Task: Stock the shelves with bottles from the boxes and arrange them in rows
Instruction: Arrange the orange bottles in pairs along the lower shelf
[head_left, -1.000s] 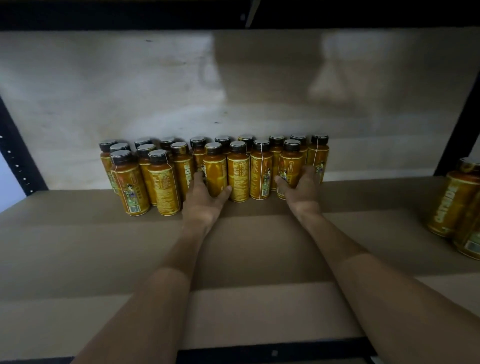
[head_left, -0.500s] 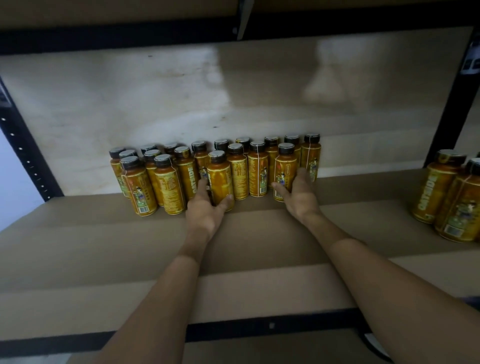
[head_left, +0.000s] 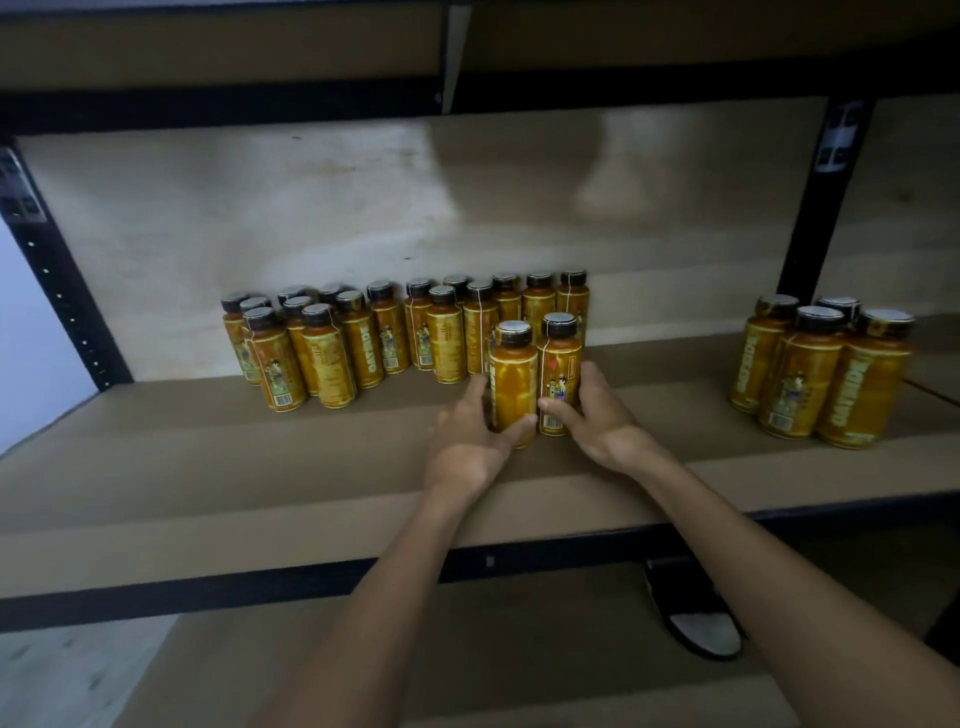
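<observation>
Farthest left of the grip, a black upright (head_left: 67, 306) with a line of holes stands at the end of the shelf board (head_left: 208, 467). Behind and to the left of the hands, the rows of bottles (head_left: 363, 343) stand upright against the pale back panel (head_left: 363, 208), amber with dark caps and packed close together. Their left end juts forward of the rest. The left hand (head_left: 465, 447) is wrapped round the left-hand bottle (head_left: 514, 379): the thumb lies across its lower front and the forefinger runs up its left side. This bottle stands upright, forward of the rows and nearer the person. Its right flank touches the right-hand bottle (head_left: 561, 364), which is also upright and shows a small printed figure on its label. The right hand (head_left: 602, 423) grips that second bottle from the right, thumb across the lower front and fingers curled round the far side. Whether the two held bottles rest on the board or hang just above it cannot be told. Well to the right of the grip, a separate group of bottles (head_left: 826, 374) stands on the same board, and a second black upright (head_left: 815, 228) rises behind it. Below the right forearm, under the shelf edge, lies a black slipper (head_left: 696, 613) with a pale insole.
</observation>
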